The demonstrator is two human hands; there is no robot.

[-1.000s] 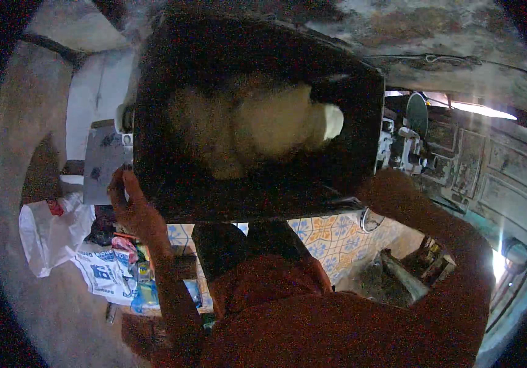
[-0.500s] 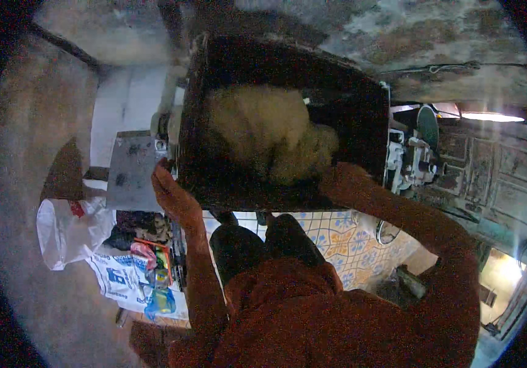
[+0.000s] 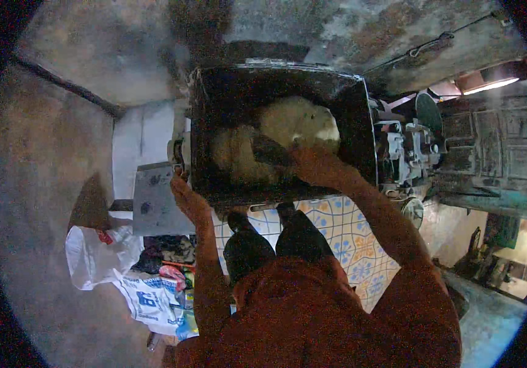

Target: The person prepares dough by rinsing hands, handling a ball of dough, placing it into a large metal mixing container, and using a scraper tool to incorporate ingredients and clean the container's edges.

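My right hand (image 3: 314, 163) has moved deeper into the dark bin (image 3: 227, 92) since the earlier frame, reaching the pale mass (image 3: 297, 119), which lies there in two lumps, seemingly only part-worked. My left hand (image 3: 191, 201) is at the bin's side. Whether either hand's fingers grip, I cannot tell.

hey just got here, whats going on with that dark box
A person is working bare-handed at a dark, open box with pale, lumpy masses inside. Their right hand reaches in at the masses; its fingers are too dark to tell whether they grip anything. Their left hand is by the box's near left corner, its exact hold unclear. To the left are a grey panel and a white bag; to the right, pale metal parts.
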